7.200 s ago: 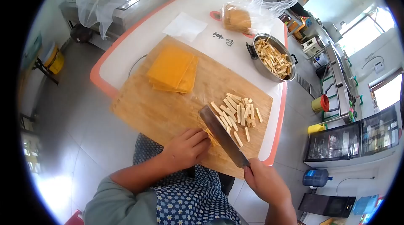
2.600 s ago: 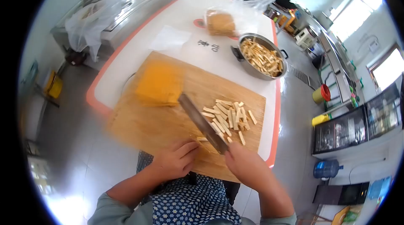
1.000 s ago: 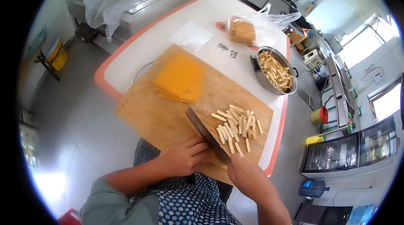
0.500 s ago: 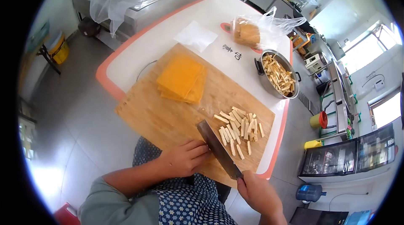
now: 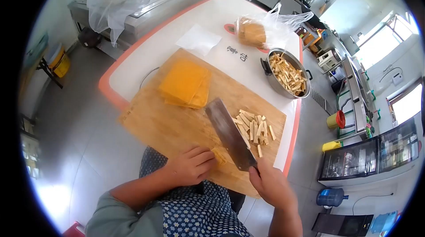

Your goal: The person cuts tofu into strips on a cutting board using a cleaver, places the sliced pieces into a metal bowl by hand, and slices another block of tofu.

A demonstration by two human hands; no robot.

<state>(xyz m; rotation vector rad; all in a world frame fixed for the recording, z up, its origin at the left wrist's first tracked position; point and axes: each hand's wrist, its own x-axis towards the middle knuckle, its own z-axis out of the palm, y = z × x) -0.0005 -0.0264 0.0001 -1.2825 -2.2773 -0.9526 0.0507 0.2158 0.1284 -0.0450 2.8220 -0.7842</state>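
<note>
My right hand [image 5: 271, 182] is wrapped around the handle of a cleaver [image 5: 230, 135]. Its broad blade lies across the wooden cutting board [image 5: 150, 115], beside a heap of pale cut strips [image 5: 254, 126] and hiding part of them. My left hand [image 5: 193, 165] presses curled fingers on yellow dried tofu pieces [image 5: 219, 157] at the board's near edge; the palm covers most of them. Farther up the board is a stack of flat yellow dried tofu slabs [image 5: 185, 82], out of reach of both hands' fingers.
A two-handled metal pot [image 5: 270, 76] full of similar strips stands right of the board on the white table [image 5: 168, 29]. Behind it sits a clear plastic bag [image 5: 252, 32] with brown slabs inside. A white sheet [image 5: 198, 40] lies beyond the board.
The cleaver has shifted up and right, its flat side now more visible and pressed near the strips, which sit closer together. Yellow pieces now show beside my left hand. The view has shifted slightly.
</note>
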